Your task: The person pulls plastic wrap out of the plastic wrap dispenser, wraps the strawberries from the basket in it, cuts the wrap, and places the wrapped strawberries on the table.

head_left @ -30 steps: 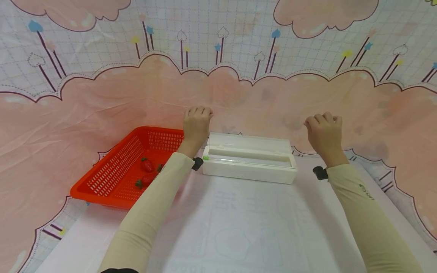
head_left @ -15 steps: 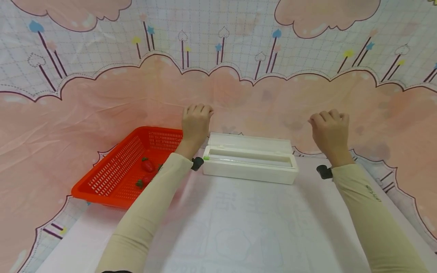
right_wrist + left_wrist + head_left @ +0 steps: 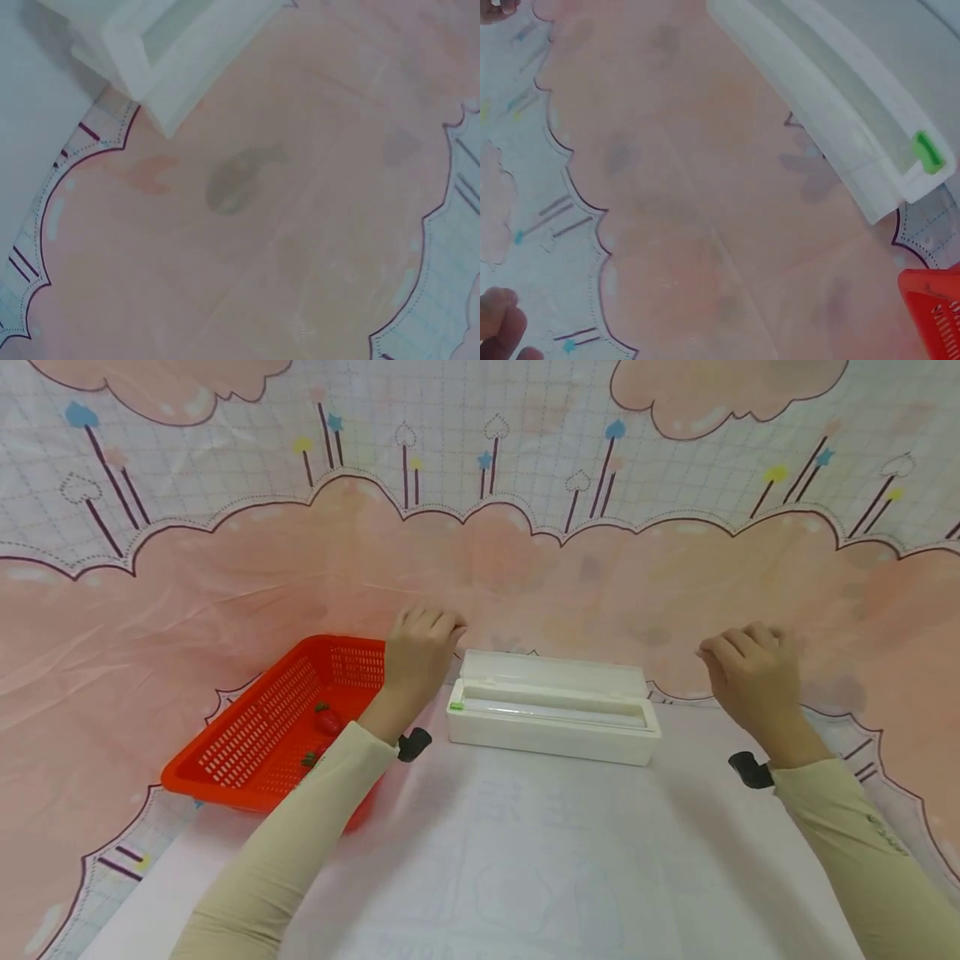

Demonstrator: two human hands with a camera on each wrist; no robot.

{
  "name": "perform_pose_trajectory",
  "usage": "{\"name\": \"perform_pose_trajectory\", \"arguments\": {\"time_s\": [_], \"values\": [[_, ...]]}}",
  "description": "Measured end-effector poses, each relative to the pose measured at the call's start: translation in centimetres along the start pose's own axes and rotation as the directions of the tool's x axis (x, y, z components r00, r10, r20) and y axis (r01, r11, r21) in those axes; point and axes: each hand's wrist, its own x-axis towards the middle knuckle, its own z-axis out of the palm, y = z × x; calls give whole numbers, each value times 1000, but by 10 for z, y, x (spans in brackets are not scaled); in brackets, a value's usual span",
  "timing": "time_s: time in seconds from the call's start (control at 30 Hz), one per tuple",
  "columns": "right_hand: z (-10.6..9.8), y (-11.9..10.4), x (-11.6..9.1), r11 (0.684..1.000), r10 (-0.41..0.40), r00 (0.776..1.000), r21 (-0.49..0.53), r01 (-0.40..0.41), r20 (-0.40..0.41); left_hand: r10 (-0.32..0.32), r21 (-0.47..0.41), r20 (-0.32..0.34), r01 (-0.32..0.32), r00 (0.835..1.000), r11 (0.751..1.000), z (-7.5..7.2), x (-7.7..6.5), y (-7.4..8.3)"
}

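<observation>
My left hand (image 3: 420, 652) is raised between the red basket and the white box, fingers loosely curled, nothing visible in them. In the left wrist view, the left hand's fingers (image 3: 502, 322) show at the lower left edge. My right hand (image 3: 757, 672) is up in the air to the right of the box, its fingers bent loosely and holding nothing visible. A long white dispenser box (image 3: 551, 735) stands on the table with its lid (image 3: 555, 672) swung back. A pale roll (image 3: 555, 712) lies inside. At its left end is a small green slider (image 3: 928, 152).
On the left is a red perforated plastic basket (image 3: 225, 777). It holds strawberries (image 3: 328, 721), partly hidden by the left sleeve. A pale sheet with faint print covers the table (image 3: 525, 860). Behind hangs a pink and white patterned cloth (image 3: 570, 593).
The right hand has moved right and a little down. My left hand has shifted slightly left and down. Box and basket stay in place.
</observation>
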Motion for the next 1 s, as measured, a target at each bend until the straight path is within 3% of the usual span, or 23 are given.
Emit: {"name": "perform_pose_trajectory", "arguments": {"time_s": [0.1, 0.17, 0.2, 0.27, 0.37, 0.47, 0.53, 0.63, 0.73, 0.8, 0.87, 1.0], "values": [[-13, -5, -8, 989, -103, 995, 108, 101, 12, 68, -60, 45, -65, 997, 996, -14, -16, -1], [-22, -8, -14, 968, -189, 981, 177, 181, 34, 158, -135, 89, -145, 983, 980, -24, -28, -3], [-26, -10, -17, 953, -232, 972, 208, 218, 44, 211, -181, 112, -188, 971, 965, -28, -35, -4], [-34, -14, -23, 923, -312, 947, 258, 285, 73, 318, -267, 178, -265, 931, 927, -36, -47, -7], [-42, -22, -33, 878, -408, 908, 315, 361, 97, 444, -346, 312, -334, 840, 877, -45, -62, -6], [-45, -33, -45, 833, -483, 867, 370, 411, 123, 498, -338, 471, -372, 728, 865, -48, -76, 0], [-46, -42, -54, 804, -530, 832, 408, 432, 165, 509, -317, 572, -398, 643, 861, -47, -85, 5], [-45, -57, -68, 756, -608, 759, 462, 464, 233, 511, -296, 680, -440, 526, 847, -41, -99, 13], [-41, -68, -84, 715, -669, 680, 510, 478, 301, 511, -275, 738, -496, 440, 824, -33, -111, 19], [-37, -73, -93, 702, -687, 641, 540, 464, 342, 520, -264, 751, -537, 407, 801, -27, -119, 22], [-32, -77, -102, 705, -688, 612, 560, 435, 391, 534, -250, 751, -581, 389, 775, -22, -126, 24], [-23, -81, -117, 724, -675, 559, 580, 373, 482, 579, -224, 718, -660, 386, 717, -11, -139, 29]]}}
